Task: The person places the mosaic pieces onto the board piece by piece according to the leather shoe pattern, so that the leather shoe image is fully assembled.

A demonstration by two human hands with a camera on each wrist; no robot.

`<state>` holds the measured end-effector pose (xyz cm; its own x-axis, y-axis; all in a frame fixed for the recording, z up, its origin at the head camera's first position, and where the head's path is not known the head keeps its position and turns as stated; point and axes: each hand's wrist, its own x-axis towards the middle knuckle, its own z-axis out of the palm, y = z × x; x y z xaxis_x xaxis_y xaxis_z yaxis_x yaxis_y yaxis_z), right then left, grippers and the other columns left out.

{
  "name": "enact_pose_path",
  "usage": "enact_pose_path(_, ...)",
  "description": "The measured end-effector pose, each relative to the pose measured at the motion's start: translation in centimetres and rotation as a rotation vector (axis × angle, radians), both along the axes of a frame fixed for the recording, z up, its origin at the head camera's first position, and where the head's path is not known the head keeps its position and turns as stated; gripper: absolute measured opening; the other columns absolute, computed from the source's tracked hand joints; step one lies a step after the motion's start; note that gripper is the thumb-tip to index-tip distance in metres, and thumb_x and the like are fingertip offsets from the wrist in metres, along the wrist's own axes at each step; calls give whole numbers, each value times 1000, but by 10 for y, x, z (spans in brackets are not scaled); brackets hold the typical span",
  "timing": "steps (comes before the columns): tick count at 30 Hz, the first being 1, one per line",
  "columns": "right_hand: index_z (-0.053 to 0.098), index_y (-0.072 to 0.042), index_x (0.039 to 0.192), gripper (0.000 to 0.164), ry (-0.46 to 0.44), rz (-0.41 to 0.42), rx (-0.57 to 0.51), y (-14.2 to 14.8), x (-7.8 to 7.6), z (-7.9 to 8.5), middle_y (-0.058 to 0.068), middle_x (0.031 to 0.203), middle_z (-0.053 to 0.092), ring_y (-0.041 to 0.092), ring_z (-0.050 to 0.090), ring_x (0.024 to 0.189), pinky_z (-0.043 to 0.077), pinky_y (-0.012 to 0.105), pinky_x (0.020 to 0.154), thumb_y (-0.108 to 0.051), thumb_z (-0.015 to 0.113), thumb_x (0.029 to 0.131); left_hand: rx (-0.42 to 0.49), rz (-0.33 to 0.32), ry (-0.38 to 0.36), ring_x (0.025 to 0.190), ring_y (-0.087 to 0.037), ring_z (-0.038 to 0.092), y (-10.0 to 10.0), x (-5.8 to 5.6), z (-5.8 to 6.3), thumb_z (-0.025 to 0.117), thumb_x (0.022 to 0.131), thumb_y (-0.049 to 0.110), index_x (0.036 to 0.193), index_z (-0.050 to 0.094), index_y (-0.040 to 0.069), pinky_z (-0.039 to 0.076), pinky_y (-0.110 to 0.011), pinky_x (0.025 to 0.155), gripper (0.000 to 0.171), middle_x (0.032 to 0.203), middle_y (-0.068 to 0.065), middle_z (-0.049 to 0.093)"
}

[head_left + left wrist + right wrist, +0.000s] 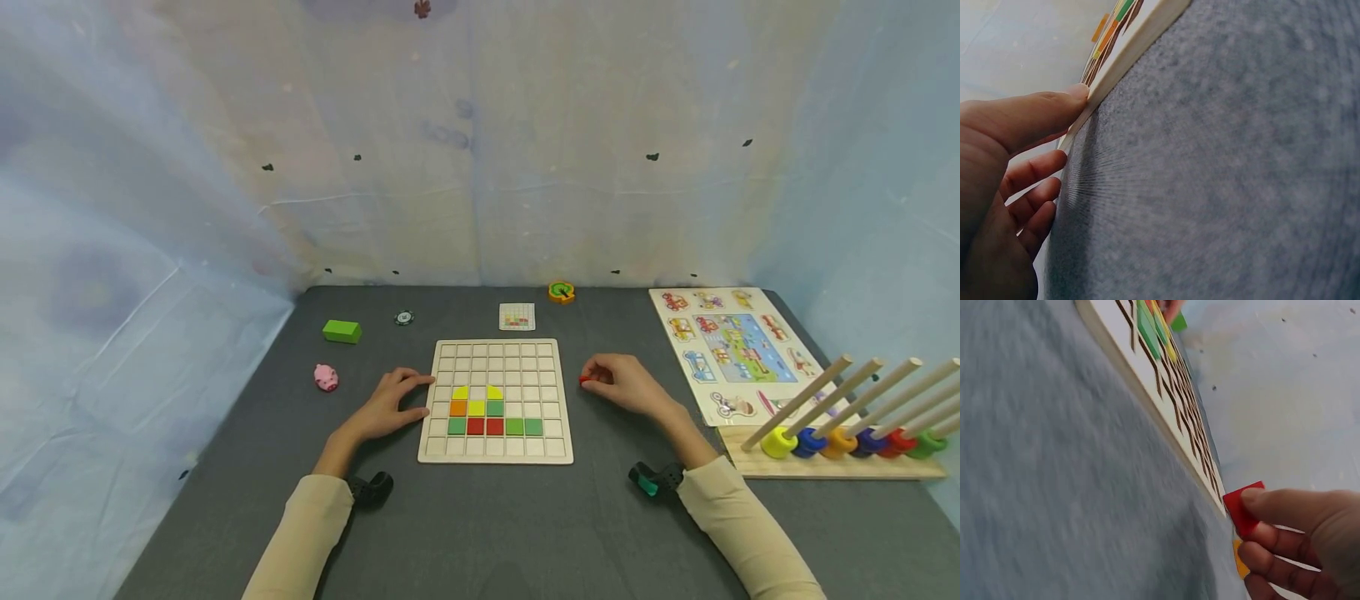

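A wooden grid board [495,454] lies flat in the middle of the table, with yellow, orange, green and red tiles in some of its squares. My left hand [386,406] rests at its left edge, thumb and forefinger touching the rim, the other fingers loosely bent. To the right of the board, my right hand [622,383] pinches a red tile [1244,509] between thumb and fingers, just off the board's right side. Behind the board lies a small pattern card [517,317] printed with a coloured grid.
On the left are a green block [342,332], a pink pig figure [326,377] and a poker chip [404,317]. A yellow-green toy [561,292] sits at the back edge. A picture board [705,400] and a peg rack with coloured rings [832,467] stand on the right.
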<state>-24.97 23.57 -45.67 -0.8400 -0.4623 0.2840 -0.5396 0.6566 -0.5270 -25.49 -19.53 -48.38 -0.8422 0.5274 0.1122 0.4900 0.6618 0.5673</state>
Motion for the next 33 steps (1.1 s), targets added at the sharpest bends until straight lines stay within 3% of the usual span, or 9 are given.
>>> enact_pose_path(13,69,-11,89,5,-54,64,-79,-34,2,3,-8,77,62,5,53,64,45,24,60,-13,69,85,-5,-1,9,112,-28,36,1,-1,-3,69,85,27,135,50,15,31,-52,94,55,125,-9,43)
enact_pose_path(21,72,-8,91,9,-3,12,41,-26,2,-2,-4,80,66,5,55,67,46,28,64,-12,68,85,-11,2,22,112,-28,36,-1,-2,-4,69,85,27,135,50,16,32,-52,94,54,126,-9,42)
enact_pose_path(28,71,-7,93,10,7,-13,65,-13,3,-8,-2,79,64,5,54,65,44,26,60,-10,68,84,-4,-4,27,112,-28,36,0,-1,-4,67,86,29,136,50,15,31,-53,94,54,126,-10,42)
enact_pose_path(33,70,-5,97,15,30,-79,65,8,7,-6,4,86,61,15,53,73,42,34,66,-10,70,82,18,-13,64,110,-29,36,-1,-1,-6,68,86,29,134,51,13,32,-54,91,53,124,-11,43)
